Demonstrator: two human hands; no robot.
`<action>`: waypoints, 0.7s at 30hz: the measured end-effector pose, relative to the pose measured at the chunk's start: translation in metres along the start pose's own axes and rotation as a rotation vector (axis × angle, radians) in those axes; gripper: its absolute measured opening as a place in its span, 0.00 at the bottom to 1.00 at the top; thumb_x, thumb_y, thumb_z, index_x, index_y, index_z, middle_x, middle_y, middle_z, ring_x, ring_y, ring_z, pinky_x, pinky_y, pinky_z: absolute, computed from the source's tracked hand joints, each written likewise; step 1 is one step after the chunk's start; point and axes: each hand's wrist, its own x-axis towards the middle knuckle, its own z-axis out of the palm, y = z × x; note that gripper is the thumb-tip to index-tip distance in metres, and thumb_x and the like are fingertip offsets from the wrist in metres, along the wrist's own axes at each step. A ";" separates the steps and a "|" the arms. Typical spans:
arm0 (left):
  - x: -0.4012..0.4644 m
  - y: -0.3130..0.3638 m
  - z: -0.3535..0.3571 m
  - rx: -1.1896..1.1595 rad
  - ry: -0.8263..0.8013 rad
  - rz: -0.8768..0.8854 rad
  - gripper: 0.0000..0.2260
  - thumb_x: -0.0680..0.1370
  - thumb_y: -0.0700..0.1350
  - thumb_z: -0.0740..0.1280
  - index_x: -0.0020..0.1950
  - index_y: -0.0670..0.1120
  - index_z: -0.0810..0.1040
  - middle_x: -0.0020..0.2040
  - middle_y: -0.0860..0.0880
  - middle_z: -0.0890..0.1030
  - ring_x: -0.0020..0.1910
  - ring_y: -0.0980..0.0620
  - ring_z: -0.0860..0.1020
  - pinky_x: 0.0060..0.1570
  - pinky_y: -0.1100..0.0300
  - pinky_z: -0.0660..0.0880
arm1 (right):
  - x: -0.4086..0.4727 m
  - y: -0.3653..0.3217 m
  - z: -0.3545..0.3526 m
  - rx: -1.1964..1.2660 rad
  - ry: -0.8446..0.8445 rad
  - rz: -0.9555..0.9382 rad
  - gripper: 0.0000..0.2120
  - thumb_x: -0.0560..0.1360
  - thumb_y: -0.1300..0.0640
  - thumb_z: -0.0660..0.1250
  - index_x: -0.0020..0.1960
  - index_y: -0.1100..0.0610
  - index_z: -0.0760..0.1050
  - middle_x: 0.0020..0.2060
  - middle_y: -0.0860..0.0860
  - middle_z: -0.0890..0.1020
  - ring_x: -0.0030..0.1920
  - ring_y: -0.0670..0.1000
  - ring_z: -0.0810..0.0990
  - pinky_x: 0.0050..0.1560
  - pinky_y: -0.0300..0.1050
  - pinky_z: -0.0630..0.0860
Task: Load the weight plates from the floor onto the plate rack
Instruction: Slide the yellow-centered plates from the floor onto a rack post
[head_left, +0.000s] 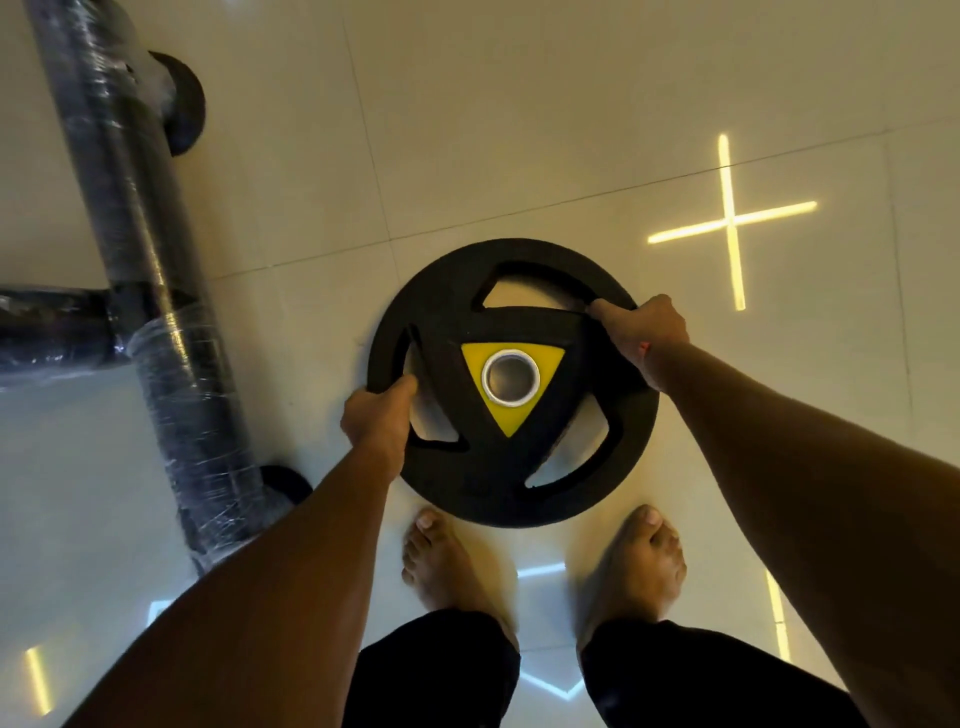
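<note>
Two bare forearms, nearest the lens, reach down and forward from the lower corners of the view; between them, black trouser legs (441, 670) and two bare feet (436, 561) planted on the pale glossy tiled floor (467, 130); left hand (376, 418) curled round the rim of a round black rubber weight plate (452, 317), fingers hooked through the left-hand grip slot, thumb on top; right hand (641, 330) curled round the rim at the upper right, fingers tucked into the upper grip slot; both hands gripping, neither spread; plate lies face up, roughly level, directly ahead of the toes, its near edge just above them in the view; whether it rests on the floor or is lifted clear cannot be told, though pale floor shows through the three slots; plate centre bears a yellow triangular insert (511, 410) pointing toward the person, around a silver metal-lined bore (510, 376); to the left, well apart from the plate, a black tubular rack frame wrapped in clear plastic film (140, 270), one long tube running from upper left toward the left forearm, a cross tube meeting it from the left edge; two black round feet or caps beside that tube, one at the top (182, 104), one lower near the left forearm (285, 480); bright cross-shaped light reflection (730, 221) on the tiles at right, with fainter strip reflections near the bottom edge
</note>
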 end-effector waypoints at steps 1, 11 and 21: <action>-0.006 -0.001 -0.006 0.003 -0.019 -0.019 0.17 0.75 0.48 0.74 0.59 0.40 0.78 0.50 0.47 0.80 0.44 0.50 0.76 0.45 0.57 0.72 | -0.008 0.004 -0.006 0.048 -0.045 0.029 0.37 0.67 0.34 0.72 0.64 0.59 0.72 0.55 0.56 0.79 0.55 0.58 0.78 0.57 0.56 0.78; -0.137 0.022 -0.090 -0.006 -0.086 0.069 0.16 0.72 0.50 0.75 0.56 0.44 0.80 0.48 0.43 0.85 0.46 0.44 0.84 0.41 0.53 0.80 | -0.164 0.018 -0.107 0.303 -0.128 0.024 0.25 0.68 0.41 0.73 0.58 0.56 0.76 0.49 0.54 0.81 0.48 0.53 0.80 0.43 0.46 0.74; -0.334 0.065 -0.191 0.096 -0.195 0.375 0.18 0.70 0.51 0.73 0.57 0.46 0.79 0.50 0.45 0.83 0.47 0.45 0.83 0.50 0.48 0.82 | -0.373 0.096 -0.225 0.588 0.109 -0.028 0.24 0.65 0.36 0.77 0.48 0.52 0.75 0.45 0.53 0.83 0.48 0.54 0.83 0.57 0.54 0.80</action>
